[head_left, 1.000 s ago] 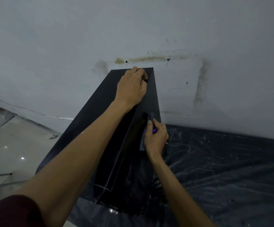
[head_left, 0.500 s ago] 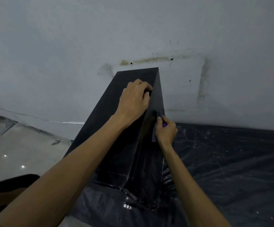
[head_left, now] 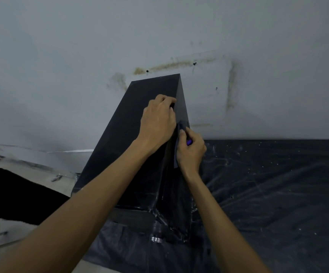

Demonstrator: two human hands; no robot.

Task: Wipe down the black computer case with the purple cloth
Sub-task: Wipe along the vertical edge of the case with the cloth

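Wall [head_left: 258, 40] close behind case [head_left: 132, 138]; free room over sheet [head_left: 278, 194]

Computer case [head_left: 138, 138]: top panel matt black, smooth and even, with no shine. The side panel facing right is glossier, a dark glassy surface that picks up faint reflections lower down. A small bright foot [head_left: 156, 239], metal by the look of it, sits at the near bottom corner.

Purple cloth [head_left: 189, 142]: only a sliver shows out of the right hand [head_left: 191, 152], soft and matt (weave too small to read).

Plastic sheet [head_left: 268, 194] under the case: thin black film, glossy, creased and wrinkled, dusted with pale specks.

Wall [head_left: 71, 56]: matt painted plaster, slightly uneven, with brownish stains.

Floor [head_left: 27, 170] at left: pale, smooth, tile-like, with a dull sheen.
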